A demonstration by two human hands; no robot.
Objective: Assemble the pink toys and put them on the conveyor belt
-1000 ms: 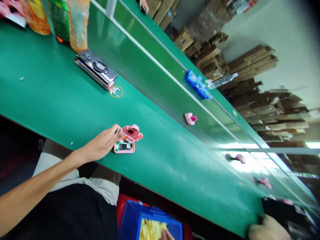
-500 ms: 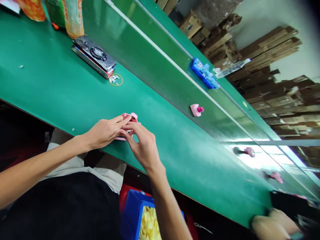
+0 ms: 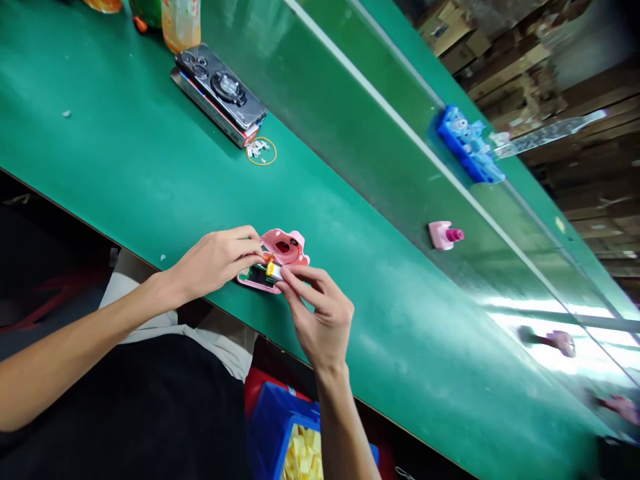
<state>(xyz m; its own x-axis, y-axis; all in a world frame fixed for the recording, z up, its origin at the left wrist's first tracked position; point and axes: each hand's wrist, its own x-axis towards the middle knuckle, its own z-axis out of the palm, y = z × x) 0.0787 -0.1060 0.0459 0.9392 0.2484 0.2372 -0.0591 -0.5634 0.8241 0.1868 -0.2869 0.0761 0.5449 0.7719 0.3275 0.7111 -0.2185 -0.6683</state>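
Note:
On the green bench in front of me lies a pink plastic casing (image 3: 295, 248) in two parts. Its bottom half shows a green circuit board (image 3: 245, 273) and a dark area. My right hand (image 3: 320, 307) pinches a small silver battery (image 3: 276, 271) with a yellow end between thumb and fingertips, just over that bottom half. An orange wire (image 3: 269, 257) shows beside the battery. My left hand (image 3: 217, 260) has its fingers curled at the casing's left side, the fingertips against it where the two parts meet.
A phone (image 3: 225, 87) lies on a box, with a rubber band (image 3: 275, 153) around small white pieces beside it. A bottle (image 3: 181, 23) stands behind. A pink part (image 3: 443, 235) and a blue tray (image 3: 463, 150) sit across the bench. Below is a blue bin (image 3: 270, 427) holding yellow pieces.
My hands have moved apart, uncovering the casing's inside. The battery now shows in my right fingers. The whole view has shifted, so the bench items appear farther right.

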